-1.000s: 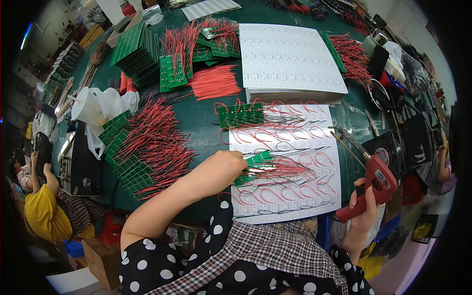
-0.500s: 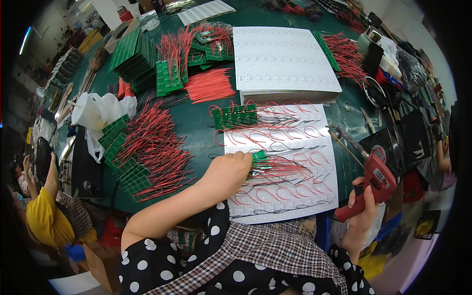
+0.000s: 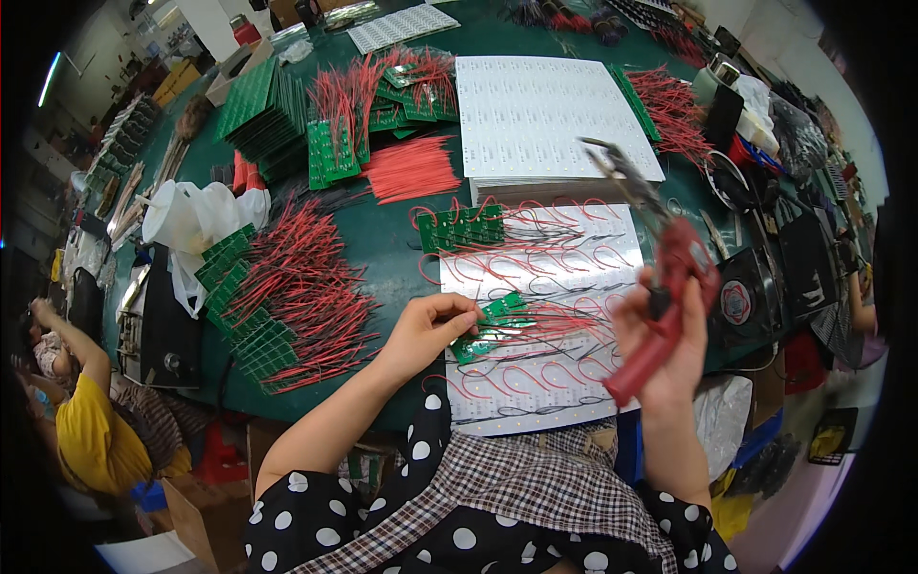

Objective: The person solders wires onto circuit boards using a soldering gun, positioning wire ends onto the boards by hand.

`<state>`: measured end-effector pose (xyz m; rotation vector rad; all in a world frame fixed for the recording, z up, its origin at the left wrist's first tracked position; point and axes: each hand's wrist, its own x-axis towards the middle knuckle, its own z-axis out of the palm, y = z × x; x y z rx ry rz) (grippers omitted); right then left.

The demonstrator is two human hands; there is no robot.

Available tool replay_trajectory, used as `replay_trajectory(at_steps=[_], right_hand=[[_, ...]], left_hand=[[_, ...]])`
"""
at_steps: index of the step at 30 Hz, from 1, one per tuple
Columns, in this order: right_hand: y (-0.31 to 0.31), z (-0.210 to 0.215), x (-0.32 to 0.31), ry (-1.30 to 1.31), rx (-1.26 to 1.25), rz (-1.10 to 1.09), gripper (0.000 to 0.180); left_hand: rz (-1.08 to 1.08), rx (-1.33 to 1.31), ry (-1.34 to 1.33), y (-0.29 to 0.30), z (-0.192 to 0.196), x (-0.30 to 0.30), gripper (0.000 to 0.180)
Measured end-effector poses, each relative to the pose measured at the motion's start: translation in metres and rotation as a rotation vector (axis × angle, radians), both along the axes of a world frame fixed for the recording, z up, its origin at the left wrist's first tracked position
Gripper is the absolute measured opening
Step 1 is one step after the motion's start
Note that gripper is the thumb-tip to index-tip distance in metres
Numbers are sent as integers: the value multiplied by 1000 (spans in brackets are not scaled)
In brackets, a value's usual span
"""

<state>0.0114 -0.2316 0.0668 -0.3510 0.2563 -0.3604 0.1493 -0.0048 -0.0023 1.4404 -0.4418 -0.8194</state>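
My right hand (image 3: 672, 354) grips a red pistol-shaped soldering gun (image 3: 690, 266), raised over the right edge of the white sheet, its blurred tip toward the far side. My left hand (image 3: 428, 330) is closed in a pinch, thumb against forefinger, at the left edge of a small green circuit board (image 3: 488, 328); what lies between the fingertips is too small to tell. Red and black wires (image 3: 564, 323) trail rightward from that board across the white LED sheet (image 3: 535, 418). Another green board strip (image 3: 459, 230) with wires lies at the sheet's far left.
Left of the sheet lies a heap of wired green boards (image 3: 287, 297). Beyond are stacked green boards (image 3: 251, 110), a bundle of red wires (image 3: 411, 169) and a stack of white sheets (image 3: 545, 120). A black box (image 3: 738, 298) stands at right. A co-worker in yellow (image 3: 100, 421) sits at left.
The soldering gun has swung up and left from the right side to over the sheet. My left hand has shifted slightly left and turned, showing the pinch; the small board now lies tilted.
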Motion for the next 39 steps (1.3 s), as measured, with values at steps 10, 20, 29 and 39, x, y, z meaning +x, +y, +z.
replay_trajectory(at_steps=[10, 20, 29, 39], right_hand=[[49, -49, 61, 185, -16, 281, 38], [57, -47, 49, 227, 75, 258, 35], [52, -33, 63, 101, -55, 242, 44], [68, -47, 75, 196, -38, 367, 50]], left_hand=[[-76, -110, -172, 12, -3, 3, 20], [223, 63, -156, 6, 18, 25, 12], [140, 264, -387, 6, 14, 17, 7], [200, 205, -111, 22, 13, 6, 12]])
